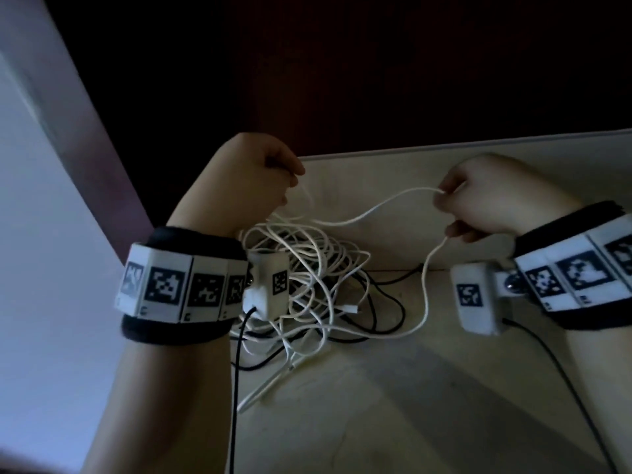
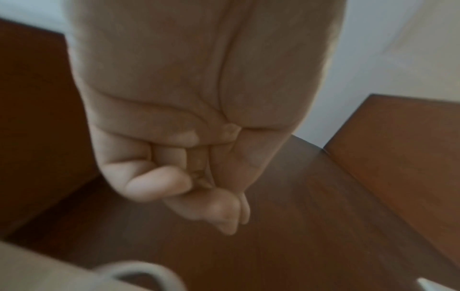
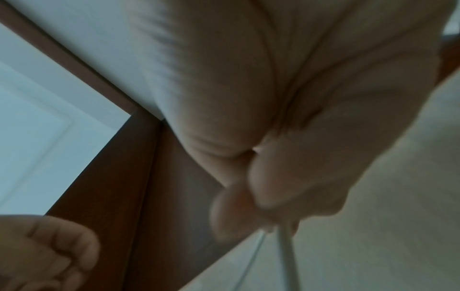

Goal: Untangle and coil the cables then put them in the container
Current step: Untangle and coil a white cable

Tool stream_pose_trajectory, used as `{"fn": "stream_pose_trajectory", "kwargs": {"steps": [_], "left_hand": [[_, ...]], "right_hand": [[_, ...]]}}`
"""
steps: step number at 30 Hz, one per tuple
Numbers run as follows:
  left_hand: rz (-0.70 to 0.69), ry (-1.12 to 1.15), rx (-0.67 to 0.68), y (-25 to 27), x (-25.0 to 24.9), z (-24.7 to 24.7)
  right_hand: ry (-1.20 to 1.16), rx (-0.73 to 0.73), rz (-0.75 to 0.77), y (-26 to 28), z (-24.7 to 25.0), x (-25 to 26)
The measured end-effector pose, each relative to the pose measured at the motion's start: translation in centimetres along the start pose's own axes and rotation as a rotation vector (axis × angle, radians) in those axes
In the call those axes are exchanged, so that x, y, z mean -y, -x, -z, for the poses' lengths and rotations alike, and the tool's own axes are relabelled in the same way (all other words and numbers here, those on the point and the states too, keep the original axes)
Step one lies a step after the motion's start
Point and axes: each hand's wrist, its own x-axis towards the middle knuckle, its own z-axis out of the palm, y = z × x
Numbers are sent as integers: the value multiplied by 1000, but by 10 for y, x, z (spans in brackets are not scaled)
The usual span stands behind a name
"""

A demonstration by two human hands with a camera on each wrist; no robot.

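Note:
A tangle of white cables (image 1: 307, 275) and black cables (image 1: 386, 295) lies on the pale table (image 1: 444, 388) between my wrists. My left hand (image 1: 290, 179) is raised above the tangle's far side with curled fingers, and a white strand rises into them. My right hand (image 1: 444, 200) grips a white cable (image 1: 376, 206) that sags back to the pile; its other run hangs from the fist to the table. In the right wrist view my right hand (image 3: 268, 206) closes round the white cable (image 3: 286, 256). The left wrist view shows my left hand (image 2: 199, 187) curled, the strand hidden. No container is in view.
The table's far edge (image 1: 478, 145) runs just beyond my hands, with dark wooden furniture (image 1: 376, 63) behind it. A pale wall (image 1: 41, 234) is at the left. Black wrist-camera leads (image 1: 236, 388) hang from both wrists. A white plug end (image 1: 349, 307) lies in the tangle.

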Motion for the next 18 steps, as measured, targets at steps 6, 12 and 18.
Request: {"fn": "stream_pose_trajectory", "kwargs": {"steps": [6,12,18], "left_hand": [[-23,93,-123,10,-12,17],[-63,147,-200,20,-13,37],[-38,156,-204,21,-7,39]], "right_hand": [[255,-156,205,26,-10,21],[164,325,310,35,-99,73],[369,322,362,2,-131,74]]}}
